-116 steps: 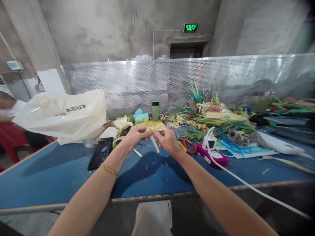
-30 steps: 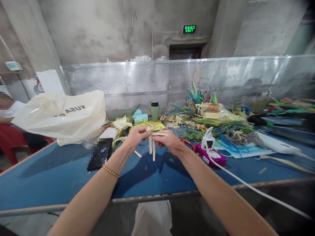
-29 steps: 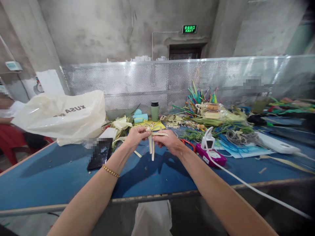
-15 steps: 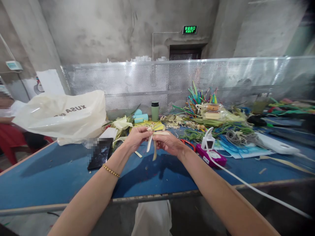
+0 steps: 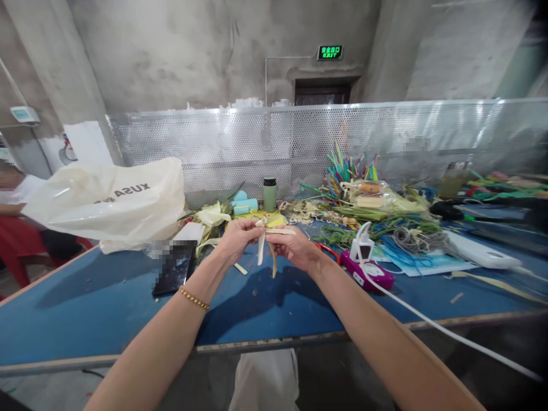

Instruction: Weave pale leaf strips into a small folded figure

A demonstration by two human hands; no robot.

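Note:
My left hand [image 5: 236, 237] and my right hand [image 5: 292, 246] meet above the blue table [image 5: 107, 302], both pinched on pale leaf strips [image 5: 262, 246]. Two strip ends hang down between the hands, and one end sticks out to the right over my right fingers. A gold bracelet sits on my left wrist. Another loose pale strip [image 5: 240, 268] lies on the table just below my left hand.
A black phone [image 5: 173, 266] and a cream plastic bag [image 5: 107, 202] lie to the left. Red-handled scissors [image 5: 327, 251], a pink power strip [image 5: 371, 271] with a white charger and cable, a green bottle [image 5: 269, 194] and piles of leaves and coloured strips lie right and behind. A person sits far left.
The hanging strip ends have shifted from straight down to slightly apart as my fingers work them. Both hands stay in the same place above the table.

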